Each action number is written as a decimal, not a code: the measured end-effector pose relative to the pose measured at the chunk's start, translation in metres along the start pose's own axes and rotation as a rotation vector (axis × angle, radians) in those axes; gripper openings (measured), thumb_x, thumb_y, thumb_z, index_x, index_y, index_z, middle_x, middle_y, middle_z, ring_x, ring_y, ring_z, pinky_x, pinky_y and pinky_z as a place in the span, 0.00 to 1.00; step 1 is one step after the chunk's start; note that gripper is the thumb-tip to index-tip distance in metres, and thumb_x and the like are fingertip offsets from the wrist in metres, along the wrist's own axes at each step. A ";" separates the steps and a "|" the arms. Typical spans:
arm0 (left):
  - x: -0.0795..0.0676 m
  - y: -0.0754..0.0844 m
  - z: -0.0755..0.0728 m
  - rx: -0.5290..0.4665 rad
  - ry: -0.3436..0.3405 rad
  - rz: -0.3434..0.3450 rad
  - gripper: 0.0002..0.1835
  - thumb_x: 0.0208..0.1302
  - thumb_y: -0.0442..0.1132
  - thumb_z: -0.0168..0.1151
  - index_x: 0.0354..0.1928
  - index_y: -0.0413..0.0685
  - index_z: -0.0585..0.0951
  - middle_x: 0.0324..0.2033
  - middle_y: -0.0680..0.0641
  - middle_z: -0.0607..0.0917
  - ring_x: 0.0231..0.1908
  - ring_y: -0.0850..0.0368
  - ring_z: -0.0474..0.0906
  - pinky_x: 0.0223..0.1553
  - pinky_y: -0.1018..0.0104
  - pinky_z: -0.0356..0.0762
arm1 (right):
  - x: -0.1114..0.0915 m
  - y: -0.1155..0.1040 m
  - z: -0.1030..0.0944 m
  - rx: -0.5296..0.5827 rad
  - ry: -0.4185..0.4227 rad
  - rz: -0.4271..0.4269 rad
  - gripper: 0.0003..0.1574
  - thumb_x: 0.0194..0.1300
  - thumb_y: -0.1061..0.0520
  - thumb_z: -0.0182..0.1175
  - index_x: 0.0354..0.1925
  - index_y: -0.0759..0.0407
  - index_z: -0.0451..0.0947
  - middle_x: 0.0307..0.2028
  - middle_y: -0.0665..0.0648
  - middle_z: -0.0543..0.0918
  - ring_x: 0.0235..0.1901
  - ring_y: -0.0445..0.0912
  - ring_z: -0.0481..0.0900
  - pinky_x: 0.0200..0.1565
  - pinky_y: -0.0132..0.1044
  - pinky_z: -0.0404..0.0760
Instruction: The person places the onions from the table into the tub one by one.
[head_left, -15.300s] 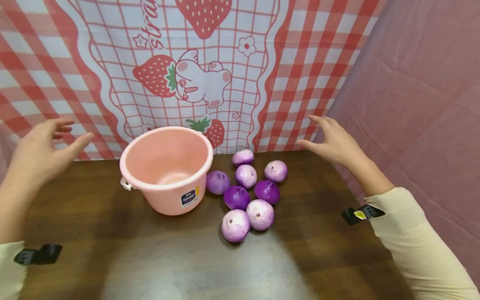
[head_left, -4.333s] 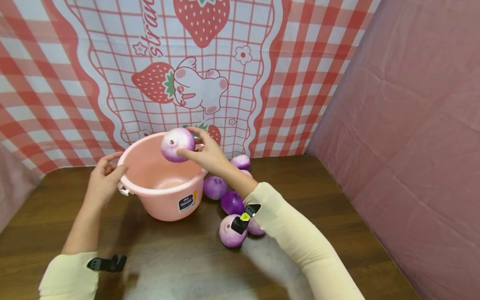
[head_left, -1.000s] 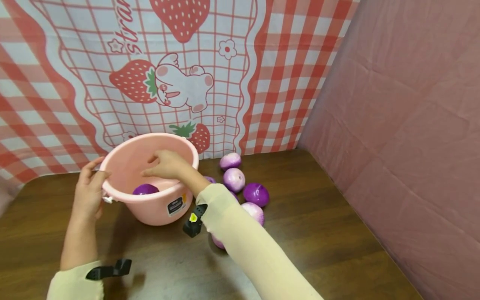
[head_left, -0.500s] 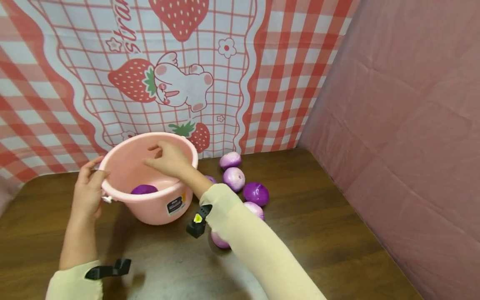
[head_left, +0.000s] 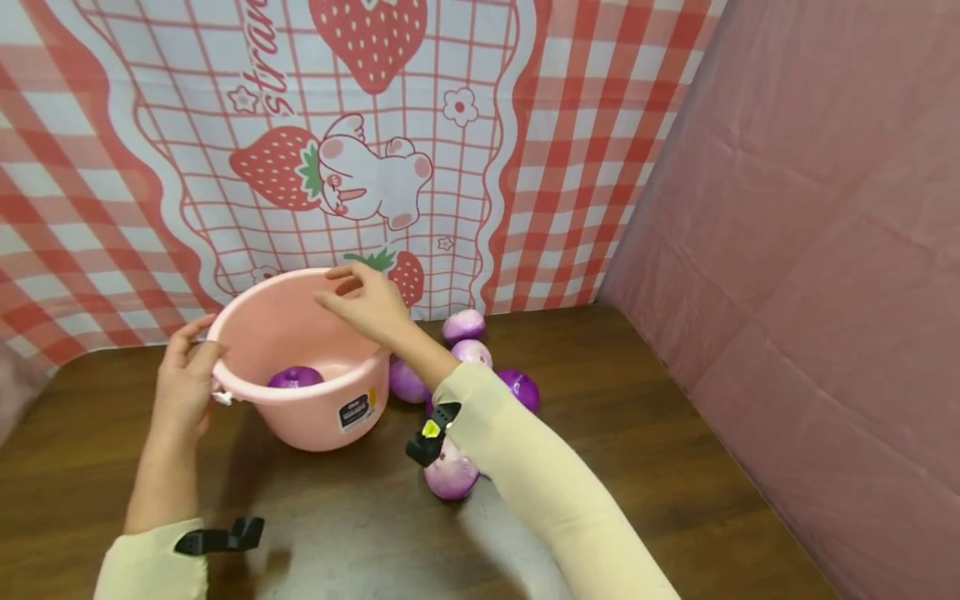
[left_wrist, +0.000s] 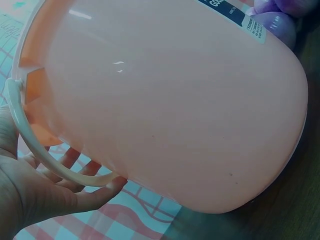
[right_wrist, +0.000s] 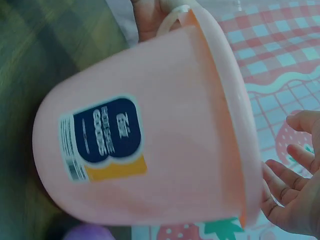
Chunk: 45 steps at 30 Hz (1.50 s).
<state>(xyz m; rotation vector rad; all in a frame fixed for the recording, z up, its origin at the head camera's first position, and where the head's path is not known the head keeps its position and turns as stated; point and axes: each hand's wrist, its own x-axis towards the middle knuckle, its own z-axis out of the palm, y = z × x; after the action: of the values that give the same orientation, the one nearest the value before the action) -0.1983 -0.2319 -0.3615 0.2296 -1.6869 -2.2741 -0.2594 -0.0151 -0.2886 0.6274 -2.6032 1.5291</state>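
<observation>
A pink bucket [head_left: 307, 427] stands on the table, with one purple onion [head_left: 296, 377] lying inside at the bottom. My left hand [head_left: 182, 387] grips the bucket's left rim. In the left wrist view, the pale handle [left_wrist: 47, 157] hangs down across that hand. Above the right part of the bucket's opening is my right hand [head_left: 371, 307], fingers loosely bent and nothing held. To the right of the bucket are several more onions, among them a dark purple onion [head_left: 521, 388], a pale onion [head_left: 452, 473] and another onion [head_left: 408, 383] close beside the bucket. My right forearm partly covers them.
A brown wooden table [head_left: 645, 467] bears everything. Behind it hangs a red-and-white checked cloth [head_left: 577, 167] with strawberry prints, and a plain pink cloth [head_left: 795, 250] runs along the right side.
Some seconds ago my right hand held an onion over the bucket; one now lies inside. Over the last half second that hand has risen out of the bucket. My left hand stays on the rim.
</observation>
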 end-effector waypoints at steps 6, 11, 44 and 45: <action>0.001 0.001 -0.001 0.003 -0.021 0.005 0.17 0.63 0.29 0.50 0.47 0.62 0.72 0.25 0.57 0.78 0.16 0.67 0.73 0.13 0.78 0.72 | -0.003 0.010 -0.028 0.012 0.044 0.005 0.23 0.57 0.47 0.65 0.50 0.52 0.77 0.43 0.55 0.83 0.44 0.45 0.80 0.43 0.28 0.80; -0.001 0.000 -0.002 -0.011 -0.037 0.013 0.17 0.63 0.29 0.50 0.47 0.61 0.72 0.24 0.57 0.78 0.16 0.67 0.73 0.14 0.78 0.73 | -0.009 0.023 -0.049 0.003 0.020 0.002 0.24 0.59 0.48 0.64 0.52 0.55 0.75 0.46 0.57 0.83 0.47 0.47 0.79 0.48 0.33 0.80; -0.001 0.000 -0.002 0.002 -0.038 0.021 0.17 0.63 0.29 0.51 0.47 0.61 0.72 0.26 0.57 0.77 0.19 0.67 0.74 0.16 0.79 0.74 | -0.072 0.134 -0.141 -0.264 -0.038 0.224 0.27 0.56 0.44 0.64 0.52 0.52 0.74 0.50 0.63 0.79 0.44 0.52 0.79 0.45 0.43 0.80; -0.001 0.000 -0.002 0.001 -0.039 0.021 0.17 0.63 0.29 0.51 0.47 0.61 0.72 0.26 0.57 0.77 0.19 0.67 0.74 0.16 0.79 0.74 | -0.074 0.136 -0.142 -0.270 -0.045 0.230 0.27 0.56 0.45 0.65 0.52 0.52 0.74 0.50 0.64 0.79 0.45 0.52 0.79 0.45 0.43 0.80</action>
<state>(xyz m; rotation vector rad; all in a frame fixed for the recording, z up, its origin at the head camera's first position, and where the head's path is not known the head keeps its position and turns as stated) -0.1973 -0.2334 -0.3624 0.1676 -1.7015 -2.2767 -0.2638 0.1864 -0.3472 0.3528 -2.9300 1.1874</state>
